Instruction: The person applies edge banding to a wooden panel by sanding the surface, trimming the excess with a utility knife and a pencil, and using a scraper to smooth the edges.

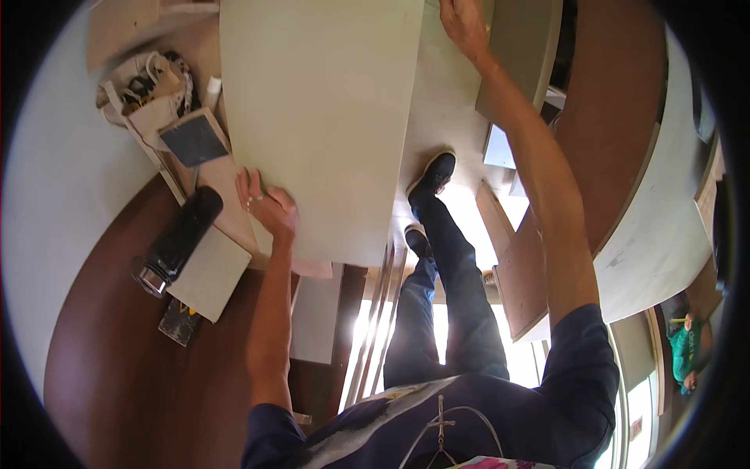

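A large pale board [320,117] stretches before me from the top of the view to the middle. My left hand [269,209], with a ring on one finger, rests at its left edge, fingers spread and nothing visible in them. Far off at the top, my right hand [466,31] reaches beyond the board's right edge, next to a greyish panel [523,55]. The picture's upper edge cuts off its fingers, and a small bit of yellow shows beside it, too little to name. Left of my left hand lie a black bottle [183,234] and a dark square-faced block [195,138].
A cloth bag [152,90] holding tools sits at the upper left. Below the bottle is a pale offcut [207,270] on a dark brown surface [117,336]. A curved brown panel [605,109] stands on the right. Another person in green [686,352] is at the far right.
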